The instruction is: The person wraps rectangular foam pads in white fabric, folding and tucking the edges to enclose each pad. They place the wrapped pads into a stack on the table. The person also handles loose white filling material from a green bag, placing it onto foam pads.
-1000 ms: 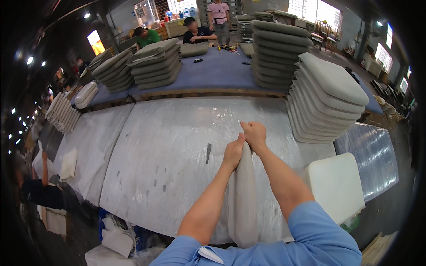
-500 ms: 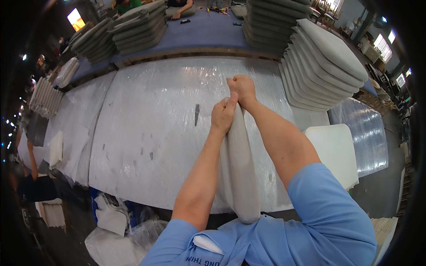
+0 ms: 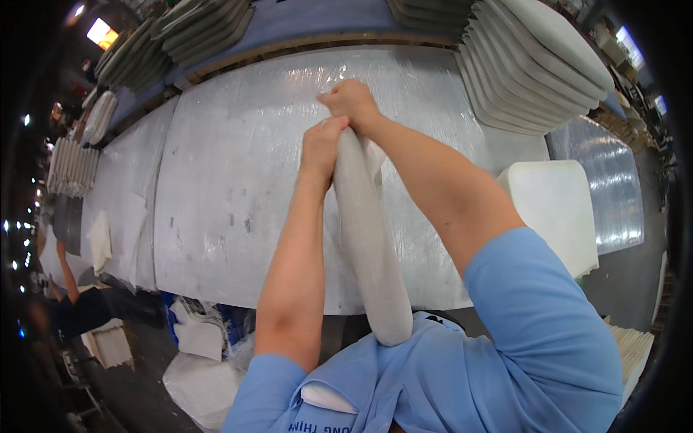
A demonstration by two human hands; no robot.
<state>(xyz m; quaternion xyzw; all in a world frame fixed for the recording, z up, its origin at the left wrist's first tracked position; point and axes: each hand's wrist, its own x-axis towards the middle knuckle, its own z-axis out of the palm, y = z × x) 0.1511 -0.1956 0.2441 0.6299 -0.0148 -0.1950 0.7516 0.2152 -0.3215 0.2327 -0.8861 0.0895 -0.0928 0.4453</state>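
A light grey fabric-covered seat cushion (image 3: 368, 238) stands on its narrow edge in front of me, its near end against my blue shirt. My left hand (image 3: 323, 148) is closed round the cushion's far end, thumb on top. Just beyond it, my right hand (image 3: 352, 103) makes a fist close against the left thumb. It seems to grip the cover at that end, but what lies inside its fingers is hidden. A bit of loose pale cloth (image 3: 375, 155) shows at the cushion's right side.
The plastic-covered worktable (image 3: 231, 144) lies beneath. A tall stack of pale cushions (image 3: 534, 68) stands far right, with a white seat pad (image 3: 548, 206) nearer. Dark grey cushions (image 3: 202, 32) are piled far left. Another person (image 3: 72, 307) works at the left, by the floor-level bags (image 3: 206, 382).
Both fists have shifted left and away from me, still close together at the cushion's far end. The cushion now leans further left. My view has tilted downward.
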